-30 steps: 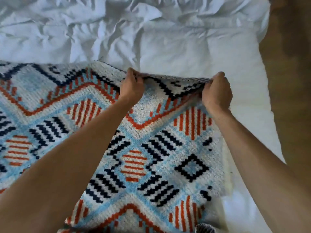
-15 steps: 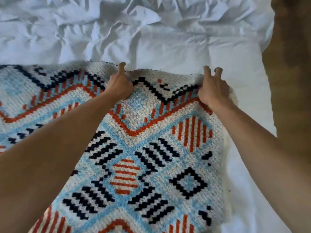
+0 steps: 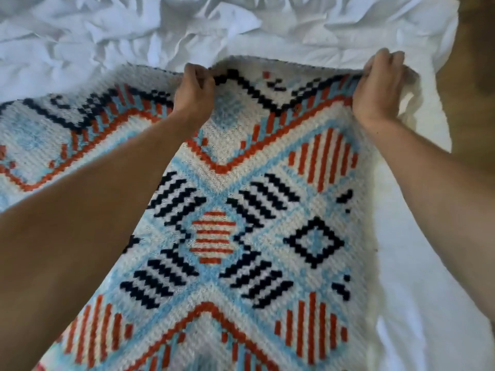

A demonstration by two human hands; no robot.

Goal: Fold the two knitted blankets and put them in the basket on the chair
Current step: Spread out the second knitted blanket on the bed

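A knitted blanket with a white, light-blue, orange and navy diamond pattern lies spread over the bed and fills most of the view. My left hand pinches its far edge near the middle. My right hand grips the far right corner of the same edge, where a paler layer of knit shows underneath. Both forearms stretch out over the blanket. No second blanket, basket or chair is in view.
Crumpled white bedding covers the bed beyond the blanket, and smoother white sheet runs along its right side. A strip of brown wooden floor shows past the bed's right edge.
Half a second ago both hands lay on the far edge with fingers stretched out; now the fingers have closed on the edge again. The right hand sits farther to the right, at the corner.
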